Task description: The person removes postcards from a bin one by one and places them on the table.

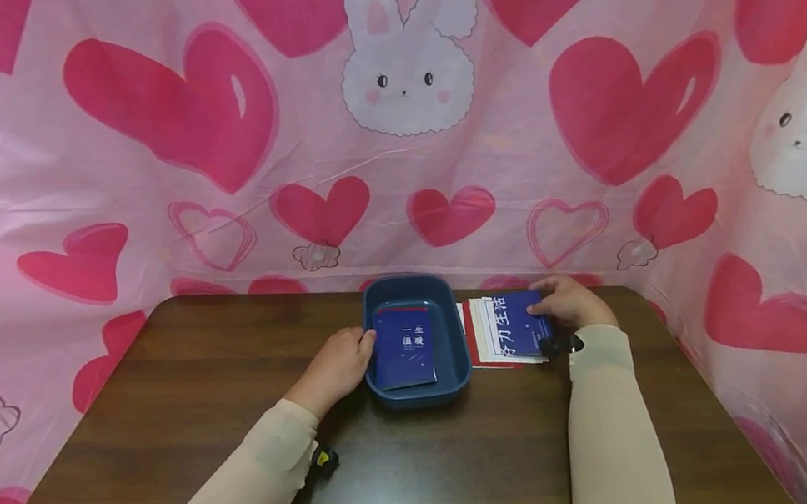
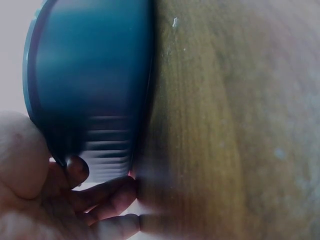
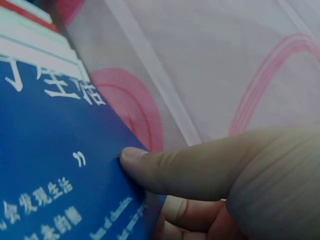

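A dark blue plastic tray point(image 1: 457, 380) stands on the table with a blue card point(image 1: 405, 361) lying inside it, white characters on its face and a red edge behind its top. My left hand point(image 1: 338, 365) holds the tray's left side, and the left wrist view shows the fingers point(image 2: 107, 197) low against the outer wall. Right of the tray lies a fanned stack of cards point(image 1: 485, 343), white, cream and red. At its right end, my right hand point(image 1: 568, 303) pinches a blue card point(image 3: 60, 145), thumb on top and other fingers beneath.
The brown wooden table point(image 1: 431, 475) reaches back to a pink curtain point(image 1: 316, 153) printed with hearts and rabbits. This curtain also hangs along both sides. Dark wrist devices show at the left cuff point(image 1: 323, 461) and right cuff.
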Tool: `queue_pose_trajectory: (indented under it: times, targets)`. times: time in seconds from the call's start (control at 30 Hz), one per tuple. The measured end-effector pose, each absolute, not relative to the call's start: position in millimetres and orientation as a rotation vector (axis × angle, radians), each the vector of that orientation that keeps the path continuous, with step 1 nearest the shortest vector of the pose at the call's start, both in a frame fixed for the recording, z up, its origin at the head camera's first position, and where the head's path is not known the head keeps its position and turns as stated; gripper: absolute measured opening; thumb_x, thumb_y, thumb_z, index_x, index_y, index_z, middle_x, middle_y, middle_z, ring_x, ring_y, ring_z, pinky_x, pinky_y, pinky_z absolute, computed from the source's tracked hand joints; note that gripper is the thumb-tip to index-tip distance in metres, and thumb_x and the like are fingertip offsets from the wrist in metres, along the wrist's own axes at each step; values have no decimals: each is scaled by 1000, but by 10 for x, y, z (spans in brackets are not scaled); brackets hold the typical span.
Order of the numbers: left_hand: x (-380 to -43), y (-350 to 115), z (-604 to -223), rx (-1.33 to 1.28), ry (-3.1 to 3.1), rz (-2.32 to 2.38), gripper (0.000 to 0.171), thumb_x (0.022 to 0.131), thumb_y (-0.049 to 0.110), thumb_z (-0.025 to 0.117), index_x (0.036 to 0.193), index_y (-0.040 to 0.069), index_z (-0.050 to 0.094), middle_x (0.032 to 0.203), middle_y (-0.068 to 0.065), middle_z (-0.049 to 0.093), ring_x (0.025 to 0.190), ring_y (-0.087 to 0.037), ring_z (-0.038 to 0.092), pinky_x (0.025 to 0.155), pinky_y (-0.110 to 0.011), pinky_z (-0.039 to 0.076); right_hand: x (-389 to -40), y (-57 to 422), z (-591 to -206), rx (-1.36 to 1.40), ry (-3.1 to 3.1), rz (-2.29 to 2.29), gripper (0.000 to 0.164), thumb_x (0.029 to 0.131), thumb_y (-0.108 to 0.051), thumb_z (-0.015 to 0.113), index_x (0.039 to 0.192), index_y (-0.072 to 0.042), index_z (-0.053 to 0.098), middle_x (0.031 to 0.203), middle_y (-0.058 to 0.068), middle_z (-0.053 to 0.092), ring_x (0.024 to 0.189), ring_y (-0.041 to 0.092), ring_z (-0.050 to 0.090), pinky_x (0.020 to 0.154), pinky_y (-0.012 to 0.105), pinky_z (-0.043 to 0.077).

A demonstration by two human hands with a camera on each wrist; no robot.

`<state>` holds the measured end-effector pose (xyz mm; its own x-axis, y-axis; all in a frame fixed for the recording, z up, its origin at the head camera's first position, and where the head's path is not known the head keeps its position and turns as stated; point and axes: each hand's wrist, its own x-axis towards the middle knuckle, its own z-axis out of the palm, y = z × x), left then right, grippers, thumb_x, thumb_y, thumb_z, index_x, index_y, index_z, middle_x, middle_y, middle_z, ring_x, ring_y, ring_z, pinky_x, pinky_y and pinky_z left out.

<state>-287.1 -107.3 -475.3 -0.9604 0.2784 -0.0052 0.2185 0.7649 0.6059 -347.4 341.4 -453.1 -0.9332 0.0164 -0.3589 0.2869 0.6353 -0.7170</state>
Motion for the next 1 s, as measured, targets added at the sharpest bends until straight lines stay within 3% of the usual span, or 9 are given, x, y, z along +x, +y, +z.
queue_pose_trajectory:
  times: [0.33,0.57,1.0]
  targets:
    - [-2886,-1087,-4771,419,2875,969,53,123,33,44,143,-9,69,145,-30,72,139,-45,68,125,-62,50,-3497,3235,-4540,285,2677,-973,67,100,-17,85,158,4,57,159,34,59,136,52,65,118,68,55]
    - [-2882,-1084,-4769,428,2874,971,53,123,34,44,143,-9,69,146,-30,71,140,-45,67,126,-62,50,-3513,3215,-4561,303,2675,-968,63,100,-14,85,155,5,59,156,34,61,134,51,64,120,69,53]
    - [-2869,-1078,-4763,399,2852,984,53,123,33,45,146,-8,68,147,-28,71,140,-45,67,126,-64,50,-3482,3306,-4525,359,2593,-1141,64,107,-38,78,156,-1,58,156,31,59,141,51,59,122,72,50]
